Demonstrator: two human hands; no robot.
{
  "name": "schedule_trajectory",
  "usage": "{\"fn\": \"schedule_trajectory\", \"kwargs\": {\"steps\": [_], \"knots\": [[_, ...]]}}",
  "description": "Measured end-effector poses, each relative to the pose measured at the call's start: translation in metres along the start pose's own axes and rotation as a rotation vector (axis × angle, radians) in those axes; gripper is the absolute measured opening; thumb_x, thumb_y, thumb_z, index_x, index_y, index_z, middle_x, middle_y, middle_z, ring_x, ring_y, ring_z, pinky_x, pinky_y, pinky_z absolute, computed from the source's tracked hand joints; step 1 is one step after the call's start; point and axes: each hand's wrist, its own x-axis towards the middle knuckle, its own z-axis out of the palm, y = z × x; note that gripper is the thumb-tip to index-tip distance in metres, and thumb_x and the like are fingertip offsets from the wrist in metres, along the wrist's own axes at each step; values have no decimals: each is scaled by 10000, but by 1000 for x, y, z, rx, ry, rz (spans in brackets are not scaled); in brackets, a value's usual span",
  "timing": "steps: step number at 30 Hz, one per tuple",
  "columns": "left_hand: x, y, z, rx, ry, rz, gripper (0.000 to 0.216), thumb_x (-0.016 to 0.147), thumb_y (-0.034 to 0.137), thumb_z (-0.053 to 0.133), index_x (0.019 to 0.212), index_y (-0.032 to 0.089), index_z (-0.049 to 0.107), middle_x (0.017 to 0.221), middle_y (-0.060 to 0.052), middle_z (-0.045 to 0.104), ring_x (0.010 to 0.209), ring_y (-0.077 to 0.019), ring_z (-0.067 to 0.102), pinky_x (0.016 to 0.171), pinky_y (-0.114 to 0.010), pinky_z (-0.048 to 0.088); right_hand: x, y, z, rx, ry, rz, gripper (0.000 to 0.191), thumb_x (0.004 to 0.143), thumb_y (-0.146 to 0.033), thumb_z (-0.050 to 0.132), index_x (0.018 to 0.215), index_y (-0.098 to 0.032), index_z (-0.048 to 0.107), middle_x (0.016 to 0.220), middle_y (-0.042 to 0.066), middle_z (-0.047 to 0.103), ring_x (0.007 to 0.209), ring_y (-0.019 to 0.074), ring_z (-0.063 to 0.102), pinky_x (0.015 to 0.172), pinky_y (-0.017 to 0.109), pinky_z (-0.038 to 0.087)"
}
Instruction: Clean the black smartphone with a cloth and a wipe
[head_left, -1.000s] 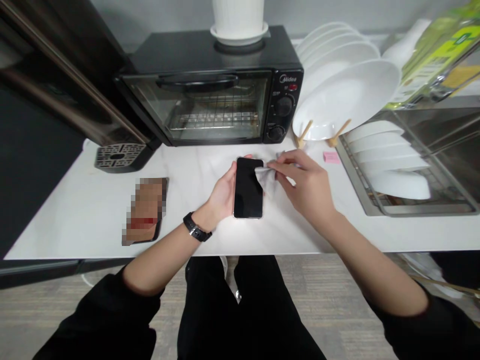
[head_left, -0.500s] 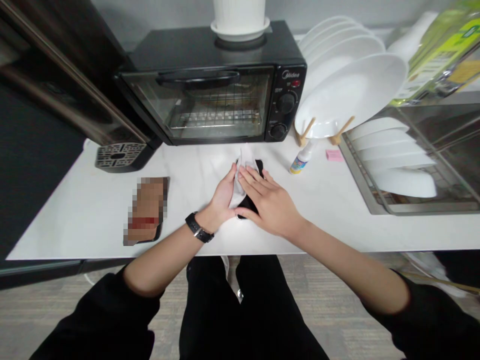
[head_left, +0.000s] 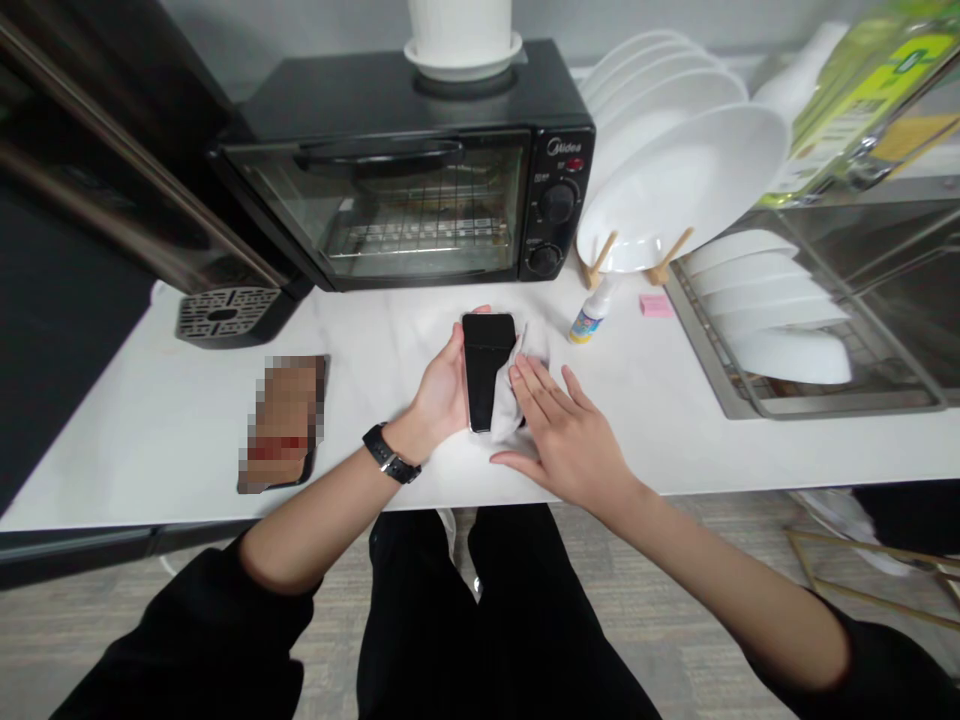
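Observation:
My left hand is closed around the left edge of a black-screened smartphone, which is upright in the picture just above the white counter. A pale grey cloth covers the phone's lower right side. The fingers of my right hand are extended over the cloth and hold it against the phone, with the thumb apart from them. Whether any finger curls beneath the cloth is hidden. A small spray bottle with a blue and yellow label stands beyond my right hand.
A black toaster oven stands at the back, a white pot on top. To its right are racked white plates, a pink sticky note and a sink with bowls. A second phone, pixelated, lies left.
My right hand has moved the cloth rightward across the phone, uncovering most of its screen. My left hand still holds the phone. The whole view has shifted slightly.

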Motion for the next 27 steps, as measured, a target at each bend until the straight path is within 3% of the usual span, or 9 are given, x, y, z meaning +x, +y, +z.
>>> {"fn": "schedule_trajectory", "kwargs": {"steps": [5,13,16,18,22,27], "knots": [[0,-2,0,11,-15,-6,489,1125,497,418,1553,311,565,1481,-10,724,1402,-226,683,1292,-438,518,32,11,4,17,-5,52,1136,977,-857,389,1670,42,340,1750,263,332,1674,399,370,1394,677,316],[4,-3,2,-83,-33,-18,576,1125,504,436,1609,201,518,1476,-29,736,1484,-193,628,1376,-343,412,66,13,15,79,-4,28,1178,968,-878,388,1693,44,275,1783,268,254,1715,387,278,1418,657,261],[3,-2,1,-125,-16,-133,647,1120,551,397,1649,187,474,1464,-67,741,1493,-229,626,1381,-382,411,62,3,18,95,-7,-27,1199,949,-900,403,1694,33,287,1791,247,249,1714,375,285,1423,642,262],[1,-1,0,-128,-47,-172,646,1110,577,396,1658,243,469,1485,-75,727,1482,-272,639,1377,-464,421,54,-7,17,102,-11,-75,1191,945,-906,408,1684,24,323,1784,223,290,1712,356,297,1437,611,249],[-3,0,0,-99,-100,-60,541,1112,552,419,1633,419,473,1545,-26,686,1466,-293,654,1345,-563,443,30,-24,13,68,-9,-133,1209,922,-933,387,1672,16,362,1771,215,331,1703,342,325,1431,574,285],[-3,2,1,41,-59,-1,589,1122,563,305,1677,387,395,1384,-102,766,1359,-340,725,1323,-702,384,-4,-35,7,22,-32,-164,1223,896,-954,372,1680,-15,361,1770,189,347,1680,315,377,1397,530,365]]}}
